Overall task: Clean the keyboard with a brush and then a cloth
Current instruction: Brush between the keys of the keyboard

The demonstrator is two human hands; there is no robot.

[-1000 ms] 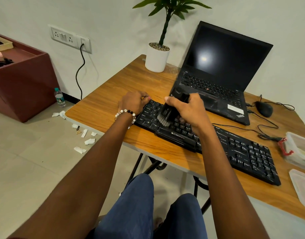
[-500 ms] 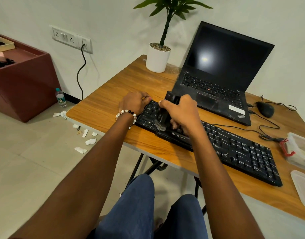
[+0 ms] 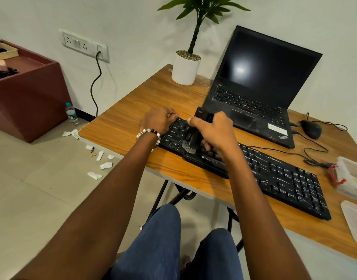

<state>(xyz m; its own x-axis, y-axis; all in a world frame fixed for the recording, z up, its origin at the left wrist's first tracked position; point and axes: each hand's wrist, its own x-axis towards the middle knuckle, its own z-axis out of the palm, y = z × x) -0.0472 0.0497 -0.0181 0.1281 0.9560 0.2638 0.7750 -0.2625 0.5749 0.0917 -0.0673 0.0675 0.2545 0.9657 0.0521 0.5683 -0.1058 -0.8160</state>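
**Brushing under way at the keyboard's left end**

The right hand (image 3: 215, 132) grips the brush (image 3: 190, 141), bristles down on the left keys of the keyboard (image 3: 274, 174), which lies along the table (image 3: 133, 122) edge. The left hand (image 3: 157, 120), fingers curled, holds the keyboard's left corner. Brushing looks early: most keys to the right remain, and no cloth is visible. Since a second ago, the brush has moved leftward and nearer the front edge.

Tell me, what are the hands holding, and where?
The right hand grips the brush by its black body, bristles down; the left hand holds the keyboard's left end.
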